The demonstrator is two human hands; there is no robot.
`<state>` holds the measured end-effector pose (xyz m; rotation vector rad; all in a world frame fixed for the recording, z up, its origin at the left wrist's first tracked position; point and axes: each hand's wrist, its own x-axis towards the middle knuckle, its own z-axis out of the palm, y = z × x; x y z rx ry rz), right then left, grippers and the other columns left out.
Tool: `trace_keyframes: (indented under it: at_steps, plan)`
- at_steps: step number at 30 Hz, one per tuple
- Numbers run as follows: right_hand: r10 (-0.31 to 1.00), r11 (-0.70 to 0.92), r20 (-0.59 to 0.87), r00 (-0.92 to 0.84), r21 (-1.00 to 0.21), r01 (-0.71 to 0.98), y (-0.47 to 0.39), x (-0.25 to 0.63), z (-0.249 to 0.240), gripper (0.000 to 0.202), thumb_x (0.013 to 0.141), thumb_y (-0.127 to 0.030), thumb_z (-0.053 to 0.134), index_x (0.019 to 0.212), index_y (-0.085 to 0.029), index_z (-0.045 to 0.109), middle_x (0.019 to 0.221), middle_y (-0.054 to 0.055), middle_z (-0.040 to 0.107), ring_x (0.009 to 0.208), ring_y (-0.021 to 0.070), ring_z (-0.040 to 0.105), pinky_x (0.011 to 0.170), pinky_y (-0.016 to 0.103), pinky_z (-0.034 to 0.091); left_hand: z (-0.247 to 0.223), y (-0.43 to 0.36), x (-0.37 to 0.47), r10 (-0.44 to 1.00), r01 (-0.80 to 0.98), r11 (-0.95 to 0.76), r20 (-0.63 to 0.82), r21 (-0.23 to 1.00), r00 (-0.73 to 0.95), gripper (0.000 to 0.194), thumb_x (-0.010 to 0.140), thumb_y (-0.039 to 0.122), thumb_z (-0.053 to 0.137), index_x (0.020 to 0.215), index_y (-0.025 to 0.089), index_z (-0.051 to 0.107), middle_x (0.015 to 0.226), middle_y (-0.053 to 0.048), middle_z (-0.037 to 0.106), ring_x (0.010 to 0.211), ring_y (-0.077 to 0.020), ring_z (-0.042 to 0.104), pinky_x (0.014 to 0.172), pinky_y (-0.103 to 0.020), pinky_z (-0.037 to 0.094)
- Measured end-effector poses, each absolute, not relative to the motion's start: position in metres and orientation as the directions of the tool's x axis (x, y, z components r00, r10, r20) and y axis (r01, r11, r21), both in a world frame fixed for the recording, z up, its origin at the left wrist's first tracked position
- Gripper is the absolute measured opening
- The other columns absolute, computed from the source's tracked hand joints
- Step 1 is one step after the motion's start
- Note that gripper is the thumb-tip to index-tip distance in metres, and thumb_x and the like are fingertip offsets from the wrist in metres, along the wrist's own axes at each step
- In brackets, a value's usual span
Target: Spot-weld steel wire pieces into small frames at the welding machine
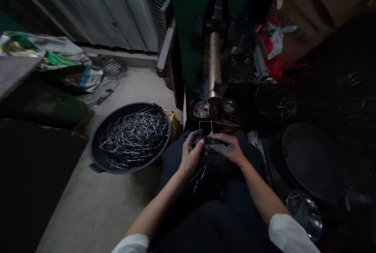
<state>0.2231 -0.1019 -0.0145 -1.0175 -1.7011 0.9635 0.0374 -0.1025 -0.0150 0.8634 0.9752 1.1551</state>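
Both hands meet in front of a green machine (188, 41), above my lap. My left hand (191, 149) is closed, pinching the left side of a square frame of bent wire (205, 122). On the frame's right side are the fingers of my right hand (227, 147), also closed, and several short metal wires (223, 147) stick out between them. More loose metal wires (201, 174) lie on the dark cloth over my lap. Just beyond the hands, a brass-coloured machine arm (215, 69) reaches down beside a small dish of metal bits (201, 109).
A black basin (91, 143) heaped with thin metal wires stands at left, by a yellow basket (173, 121). To the right are a round dark lid-like disc (313, 161) and a shiny metal bowl (305, 215). Red plastic bags (274, 65) and cardboard boxes (305, 26) are behind.
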Motion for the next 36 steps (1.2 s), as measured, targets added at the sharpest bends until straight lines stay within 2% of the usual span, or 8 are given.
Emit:
trace_keyframes:
  at_steps: [11, 21, 27, 32, 34, 36]
  plan:
    - [0.894, 0.421, 0.351, -0.280, -0.870, 0.256, -0.088, 0.221, -0.007, 0.033, 0.089, -0.034, 0.076, 0.121, -0.026, 0.072, 0.114, 0.006, 0.074, 0.105, 0.0222, 0.071, 0.093, 0.033, 0.056, -0.007, -0.093, 0.036, 0.983, -0.351, 0.172, -0.138, 0.921, 0.120, 0.048, 0.086, 0.041, 0.070, 0.124, 0.016, 0.056, 0.065, 0.002, 0.064, 0.049, -0.0093, 0.055, 0.049, -0.019, 0.045]
    - [0.899, 0.412, 0.342, -0.274, -0.873, 0.260, -0.081, 0.222, -0.004, 0.033, 0.090, -0.035, 0.076, 0.121, -0.027, 0.072, 0.116, 0.006, 0.074, 0.109, 0.0245, 0.070, 0.097, 0.038, 0.055, -0.009, -0.085, 0.036, 0.983, -0.337, 0.165, -0.126, 0.927, 0.135, 0.051, 0.087, 0.044, 0.068, 0.127, 0.016, 0.053, 0.065, 0.002, 0.064, 0.048, -0.0105, 0.056, 0.045, -0.018, 0.042]
    - [0.915, 0.360, 0.303, -0.266, -0.911, 0.203, -0.080, 0.221, -0.001, 0.033, 0.088, -0.032, 0.077, 0.120, -0.027, 0.072, 0.115, 0.006, 0.074, 0.106, 0.0235, 0.071, 0.094, 0.036, 0.056, -0.007, -0.081, 0.035, 0.979, -0.355, 0.178, -0.129, 0.918, 0.157, 0.048, 0.086, 0.043, 0.069, 0.125, 0.018, 0.054, 0.063, 0.004, 0.062, 0.044, -0.0096, 0.053, 0.044, -0.019, 0.041]
    - [0.914, 0.376, 0.315, -0.254, -0.892, 0.249, -0.077, 0.221, -0.003, 0.035, 0.089, -0.036, 0.076, 0.122, -0.025, 0.070, 0.115, 0.007, 0.074, 0.108, 0.0238, 0.070, 0.097, 0.037, 0.054, -0.008, -0.074, 0.033, 0.990, -0.252, 0.115, -0.090, 0.961, 0.110, 0.044, 0.084, 0.040, 0.072, 0.120, 0.018, 0.061, 0.068, 0.004, 0.063, 0.049, -0.0078, 0.052, 0.050, -0.018, 0.042]
    - [0.928, 0.366, 0.325, -0.184, -0.891, 0.269, -0.070, 0.222, -0.003, 0.041, 0.086, -0.038, 0.079, 0.123, -0.024, 0.068, 0.108, 0.006, 0.074, 0.100, 0.0227, 0.071, 0.092, 0.036, 0.055, -0.006, -0.064, 0.035, 0.991, -0.253, 0.116, -0.093, 0.961, 0.101, 0.045, 0.083, 0.041, 0.072, 0.120, 0.017, 0.061, 0.066, 0.003, 0.063, 0.048, -0.0082, 0.052, 0.049, -0.019, 0.043]
    - [0.931, 0.364, 0.348, -0.109, -0.875, 0.318, -0.059, 0.224, -0.002, 0.034, 0.083, -0.040, 0.081, 0.111, -0.023, 0.070, 0.095, 0.004, 0.074, 0.088, 0.0209, 0.070, 0.084, 0.033, 0.055, -0.002, -0.051, 0.037, 0.990, -0.261, 0.127, -0.103, 0.957, 0.101, 0.047, 0.082, 0.042, 0.072, 0.118, 0.016, 0.061, 0.063, 0.004, 0.062, 0.046, -0.0089, 0.051, 0.047, -0.019, 0.041]
